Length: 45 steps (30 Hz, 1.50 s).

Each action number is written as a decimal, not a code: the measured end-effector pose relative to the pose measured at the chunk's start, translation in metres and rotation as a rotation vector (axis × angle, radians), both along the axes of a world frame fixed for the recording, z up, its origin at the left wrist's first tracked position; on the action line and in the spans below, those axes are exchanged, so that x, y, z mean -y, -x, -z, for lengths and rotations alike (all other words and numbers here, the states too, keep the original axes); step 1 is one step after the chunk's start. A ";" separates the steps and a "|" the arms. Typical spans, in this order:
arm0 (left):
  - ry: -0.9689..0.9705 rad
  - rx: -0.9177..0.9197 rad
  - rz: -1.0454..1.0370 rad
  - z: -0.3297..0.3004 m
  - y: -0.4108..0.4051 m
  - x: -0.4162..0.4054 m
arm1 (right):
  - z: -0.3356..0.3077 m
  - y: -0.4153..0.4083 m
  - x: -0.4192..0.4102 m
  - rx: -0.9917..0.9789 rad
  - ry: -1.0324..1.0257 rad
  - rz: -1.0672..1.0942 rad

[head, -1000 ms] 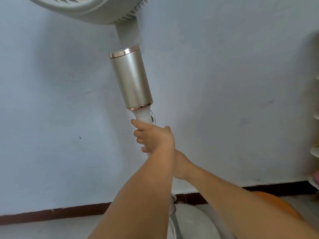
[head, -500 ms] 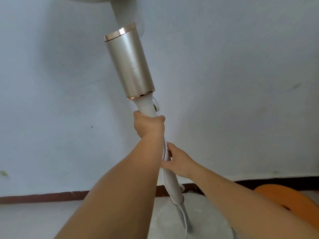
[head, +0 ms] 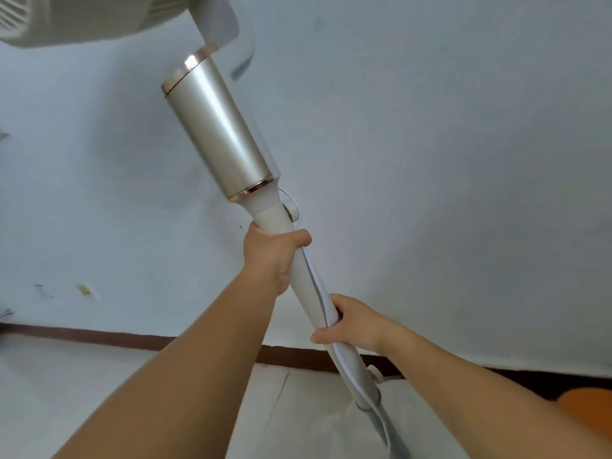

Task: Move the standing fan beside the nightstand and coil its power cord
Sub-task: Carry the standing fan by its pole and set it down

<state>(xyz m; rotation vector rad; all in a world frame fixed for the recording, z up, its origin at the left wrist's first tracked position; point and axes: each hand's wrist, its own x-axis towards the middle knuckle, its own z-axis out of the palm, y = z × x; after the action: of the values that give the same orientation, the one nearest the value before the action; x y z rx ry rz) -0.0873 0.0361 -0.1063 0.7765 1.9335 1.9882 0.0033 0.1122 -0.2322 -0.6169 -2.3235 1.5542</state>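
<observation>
Gripping the white pole (head: 306, 286) of the standing fan (head: 222, 140) at two heights, the person held the unit tilted, its top leaning toward the upper left of the view. The left hand (head: 270, 251) was wrapped fully round the pole just below the gold cylindrical housing (head: 220, 130), thumb closed over the far side. The right hand (head: 351, 323) was curled round the pole lower down, and its fingers also trapped the white power cord (head: 316, 283) against the tube. The fan stood in front of a pale wall (head: 430, 160), near a dark baseboard (head: 132, 339); no nightstand was in view. The fan head (head: 66, 18) showed only at the top left corner, and the base was largely hidden behind the arms.

Handling judgement:
- The pole appeared rigid and smooth, so a full wrap-round grip suited it better than a pinch.
- The weight likely sat at both ends, in the head and the base. A two-hand hold spread along the pole should limit swinging.
- The head grille appeared to be light plastic and should not serve as a lifting point.
- The cord was thin and limp. It ran down along the pole and hung loose below the right hand, where it could snag or be stepped on during the carry.
- An orange object (head: 586, 412) lay on the floor to the right, a possible obstruction.
</observation>
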 end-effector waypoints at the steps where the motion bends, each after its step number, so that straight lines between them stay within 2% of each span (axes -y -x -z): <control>1: -0.005 0.026 0.014 0.000 0.009 0.008 | 0.000 0.007 0.003 0.016 0.020 -0.035; 4: -0.058 0.071 0.001 0.000 0.037 0.032 | 0.001 0.033 0.018 0.063 0.063 -0.120; 10: -0.121 0.067 -0.300 0.007 0.075 0.058 | 0.004 0.089 0.052 0.094 0.062 -0.060; 16: -0.033 0.314 -0.358 -0.003 0.106 0.098 | -0.008 0.108 0.092 0.203 0.082 -0.004; 19: -0.058 0.407 -0.336 -0.019 0.112 0.127 | -0.023 0.111 0.117 0.250 0.092 0.010; 27: -0.058 0.475 -0.344 -0.126 0.129 0.205 | -0.133 0.125 0.187 0.363 0.020 -0.029; 37: -0.174 0.536 -0.468 -0.309 0.180 0.319 | -0.336 0.183 0.281 0.375 -0.056 -0.199; 45: -0.303 0.541 -0.539 -0.381 0.233 0.411 | -0.414 0.252 0.354 0.337 -0.188 -0.287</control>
<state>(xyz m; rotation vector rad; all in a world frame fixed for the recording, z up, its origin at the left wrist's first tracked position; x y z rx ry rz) -0.3201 -0.3744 0.2749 -0.2705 1.6340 2.4888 -0.2490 -0.2414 0.1823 -0.5535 -2.8808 1.4054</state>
